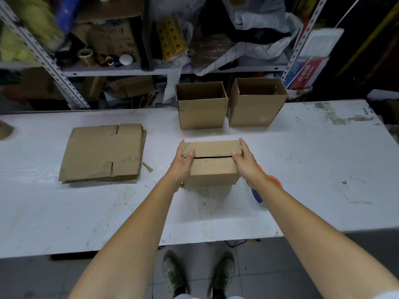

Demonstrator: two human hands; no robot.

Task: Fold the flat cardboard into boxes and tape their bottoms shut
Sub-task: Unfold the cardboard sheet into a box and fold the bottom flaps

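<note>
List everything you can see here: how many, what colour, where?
White table: one, white, across the middle.
Flat brown cardboard sheets: one stack, brown, table's left.
Open brown cardboard boxes: two, brown, table's far edge.
Closed brown cardboard box: one, brown, table's centre, seam untaped.
Orange and purple tool: one, behind right forearm, partly hidden.
Grey metal shelf: one, grey, behind table.
Brown tape roll: one, on shelf.
Left hand: one, grips box's left end.
Right hand: one, grips box's right end.

We look down on a long white bench (313,173), scuffed & stained, w/ grey tiled floor (302,266) below its near edge. Behind it stands a grey slotted-metal shelving rack (44,56), shelves crammed w/ bags, cartons & misc. clutter. Dim indoor light.
</note>
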